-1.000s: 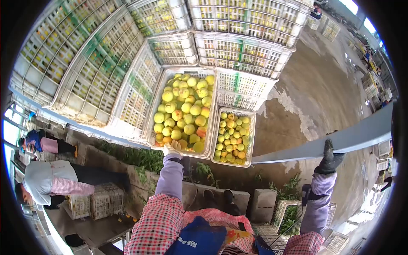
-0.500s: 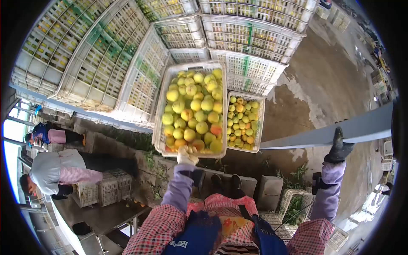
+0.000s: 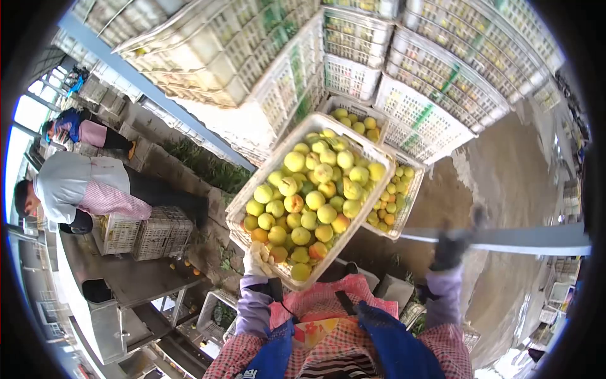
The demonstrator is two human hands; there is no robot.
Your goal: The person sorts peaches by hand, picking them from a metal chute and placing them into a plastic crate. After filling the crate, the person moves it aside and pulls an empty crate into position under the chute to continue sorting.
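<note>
A white plastic crate (image 3: 346,232), heaped with yellow-green, red-blushed fruit (image 3: 312,196) that looks like peaches, sits askew in front of me. My left hand (image 3: 257,260), in a pale glove, is closed over the crate's near rim at its left part. To the right, my dark-gloved right hand (image 3: 451,247) is smeared by motion in front of the grey metal beam (image 3: 530,239). Partly covered by the held crate are a second fruit crate (image 3: 413,192) at its right and another (image 3: 331,102) behind it.
Tall stacks of white slatted crates (image 3: 429,95) filled with fruit rise at the back and left. A person in a grey shirt (image 3: 85,183) bends over crates (image 3: 163,235) by a metal table (image 3: 136,275) on the left. Another person (image 3: 82,129) is farther off. Wet concrete floor (image 3: 492,170) lies to the right.
The held crate has come nearer to me and turned askew, exposing a fruit crate behind it. My right hand has shifted left, now blurred. The view has turned.
</note>
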